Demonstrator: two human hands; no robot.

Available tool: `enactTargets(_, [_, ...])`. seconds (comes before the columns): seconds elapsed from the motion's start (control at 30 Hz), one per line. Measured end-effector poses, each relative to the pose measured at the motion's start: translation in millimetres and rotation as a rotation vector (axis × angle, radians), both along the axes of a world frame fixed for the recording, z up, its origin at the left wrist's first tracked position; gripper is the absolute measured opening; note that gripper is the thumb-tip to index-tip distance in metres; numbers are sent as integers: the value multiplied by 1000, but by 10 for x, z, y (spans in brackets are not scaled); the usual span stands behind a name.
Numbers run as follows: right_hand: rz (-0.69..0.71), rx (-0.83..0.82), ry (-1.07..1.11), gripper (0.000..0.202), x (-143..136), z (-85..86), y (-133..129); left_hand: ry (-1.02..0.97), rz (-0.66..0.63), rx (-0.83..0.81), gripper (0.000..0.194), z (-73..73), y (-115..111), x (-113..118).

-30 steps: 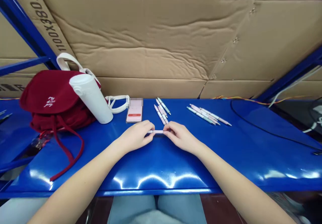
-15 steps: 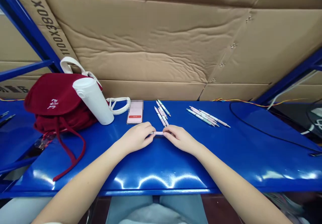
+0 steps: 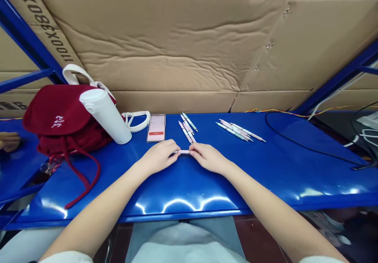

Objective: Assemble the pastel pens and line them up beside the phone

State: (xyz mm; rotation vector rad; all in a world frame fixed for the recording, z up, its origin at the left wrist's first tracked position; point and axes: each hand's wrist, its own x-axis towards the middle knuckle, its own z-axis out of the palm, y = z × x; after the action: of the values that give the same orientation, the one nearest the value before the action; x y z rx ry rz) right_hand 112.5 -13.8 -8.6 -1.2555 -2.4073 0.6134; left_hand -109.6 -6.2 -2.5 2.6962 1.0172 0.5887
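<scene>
Between my two hands a slim pink-and-white pen [image 3: 184, 152] lies level, just above or on the blue table [image 3: 189, 184]; which of the two I cannot tell. My left hand [image 3: 160, 157] pinches its left end, and my right hand [image 3: 208, 157] pinches its right end. The fingertips cover both ends. Right behind my hands is a small group of pens [image 3: 185, 131], pink, white and green. Farther right lies another bunch of several pens [image 3: 236, 129] in similar pastel colours, side by side at a slant.
A phone [image 3: 156, 129] with a lit screen lies behind my left hand. To the left, a white bottle [image 3: 106, 115] leans on a dark red bag [image 3: 59, 109]. A black cable [image 3: 307, 149] crosses the right side. Another person's hand [image 3: 9, 141] shows at the far left.
The view has shifted slightly, and another person's hand has come in at the left edge. Both my hands still grip the pen, with a little more of its left part showing.
</scene>
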Motion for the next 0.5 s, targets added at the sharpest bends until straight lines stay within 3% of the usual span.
enactTargets(0.13, [0, 60, -41, 9, 1, 14, -9, -10, -13, -19, 17, -5, 10, 4])
enactTargets(0.5, [43, 129, -173, 24, 41, 37, 8, 15, -30, -19, 20, -36, -16, 66])
